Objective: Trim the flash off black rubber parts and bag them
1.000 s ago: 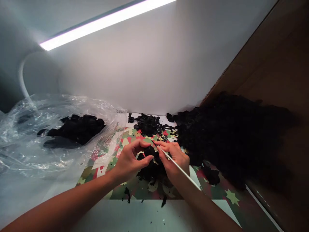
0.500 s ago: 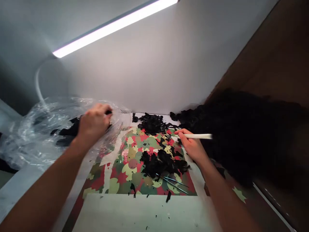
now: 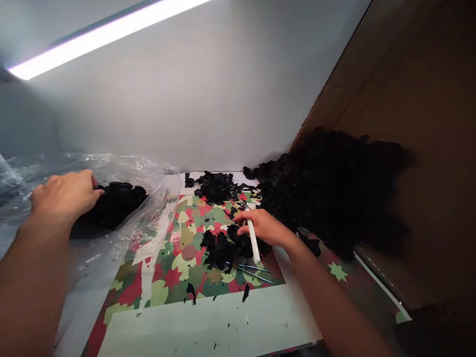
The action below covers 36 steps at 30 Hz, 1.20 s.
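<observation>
My left hand [image 3: 65, 196] reaches into a clear plastic bag [image 3: 122, 233] at the left, its fingers curled at the pile of black pieces [image 3: 113, 203] inside; what they hold is hidden. My right hand [image 3: 266, 228] rests on the patterned mat [image 3: 174, 267], pinching a thin white stick [image 3: 253, 243] that points down toward me. Its fingertips touch a small heap of black scraps [image 3: 223, 245] in the mat's middle.
A large mound of black pieces [image 3: 327, 188] lies at the right against a brown cardboard wall [image 3: 420, 124]. A smaller black heap [image 3: 215, 186] sits at the back. Metal tweezers [image 3: 255, 271] lie on the mat near my right hand. A light strip [image 3: 104, 34] glows overhead.
My left hand left the small heap and went into the plastic bag at the left. My right hand swung the white stick out toward the big mound, then back to the small heap.
</observation>
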Each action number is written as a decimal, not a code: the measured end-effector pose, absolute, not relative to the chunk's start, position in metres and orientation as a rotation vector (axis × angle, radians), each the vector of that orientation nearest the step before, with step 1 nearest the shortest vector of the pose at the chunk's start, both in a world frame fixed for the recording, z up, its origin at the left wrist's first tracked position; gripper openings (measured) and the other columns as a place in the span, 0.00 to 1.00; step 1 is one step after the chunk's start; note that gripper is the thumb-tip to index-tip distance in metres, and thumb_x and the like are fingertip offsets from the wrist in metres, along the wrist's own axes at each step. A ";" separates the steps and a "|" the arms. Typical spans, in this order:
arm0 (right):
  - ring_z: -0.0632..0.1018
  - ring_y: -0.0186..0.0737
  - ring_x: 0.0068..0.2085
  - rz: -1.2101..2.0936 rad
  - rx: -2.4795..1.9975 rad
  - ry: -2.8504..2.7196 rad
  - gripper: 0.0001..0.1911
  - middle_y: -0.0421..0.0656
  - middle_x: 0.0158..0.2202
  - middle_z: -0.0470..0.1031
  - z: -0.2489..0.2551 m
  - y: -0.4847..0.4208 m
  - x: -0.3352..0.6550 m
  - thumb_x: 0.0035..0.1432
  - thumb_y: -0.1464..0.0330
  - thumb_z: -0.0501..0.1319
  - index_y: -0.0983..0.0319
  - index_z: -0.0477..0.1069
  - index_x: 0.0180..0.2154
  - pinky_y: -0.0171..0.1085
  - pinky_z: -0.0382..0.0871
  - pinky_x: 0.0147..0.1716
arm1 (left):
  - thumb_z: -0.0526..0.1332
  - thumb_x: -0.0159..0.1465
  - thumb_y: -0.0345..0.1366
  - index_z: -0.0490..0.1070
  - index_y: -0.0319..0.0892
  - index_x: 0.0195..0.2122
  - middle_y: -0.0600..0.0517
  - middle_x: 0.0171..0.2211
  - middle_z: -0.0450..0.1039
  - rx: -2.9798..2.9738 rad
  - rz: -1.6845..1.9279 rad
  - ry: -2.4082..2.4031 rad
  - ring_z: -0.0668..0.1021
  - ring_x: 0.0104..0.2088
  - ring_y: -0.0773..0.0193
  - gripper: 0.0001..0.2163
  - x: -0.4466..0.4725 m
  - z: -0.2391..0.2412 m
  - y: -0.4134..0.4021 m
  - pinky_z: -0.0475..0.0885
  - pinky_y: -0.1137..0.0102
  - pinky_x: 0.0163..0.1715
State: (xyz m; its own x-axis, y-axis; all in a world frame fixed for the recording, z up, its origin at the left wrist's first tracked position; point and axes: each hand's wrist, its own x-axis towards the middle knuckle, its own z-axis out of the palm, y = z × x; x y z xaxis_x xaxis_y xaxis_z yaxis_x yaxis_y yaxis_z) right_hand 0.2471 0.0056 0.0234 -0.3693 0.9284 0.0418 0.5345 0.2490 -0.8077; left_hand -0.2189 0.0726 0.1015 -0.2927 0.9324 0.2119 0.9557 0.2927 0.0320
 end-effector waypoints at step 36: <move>0.80 0.50 0.51 1.113 -1.139 -1.580 0.11 0.47 0.54 0.80 0.032 -0.026 0.203 0.63 0.61 0.63 0.58 0.68 0.31 0.47 0.72 0.49 | 0.73 0.57 0.41 0.77 0.41 0.43 0.46 0.45 0.81 -2.807 -2.505 -2.283 0.80 0.47 0.57 0.16 -0.004 0.011 0.001 0.73 0.65 0.47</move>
State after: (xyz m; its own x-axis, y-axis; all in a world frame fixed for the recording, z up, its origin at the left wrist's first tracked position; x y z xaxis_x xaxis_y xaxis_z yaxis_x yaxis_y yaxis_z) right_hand 0.2027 -0.0265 0.0319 -0.2048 0.9685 0.1420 0.1928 0.1821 -0.9642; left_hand -0.0043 0.0014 0.0111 0.2247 0.9742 -0.0195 -0.1091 0.0450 0.9930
